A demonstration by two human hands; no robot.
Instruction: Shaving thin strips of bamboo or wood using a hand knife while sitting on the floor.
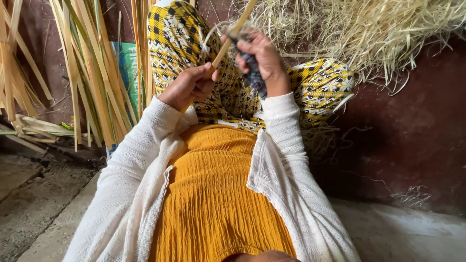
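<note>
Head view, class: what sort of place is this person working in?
Probably a home cane or bamboo craft workspace at floor level. Split strips lean by a dark red wall, shavings lie heaped, and both hands work one strip.

Open room lies only above the lap between both wrists, since leaning bamboo strips (92, 73) crowd the left side, a heap of pale shavings (369, 34) fills the upper right, and raised patterned knees (315, 87) block ahead.
</note>
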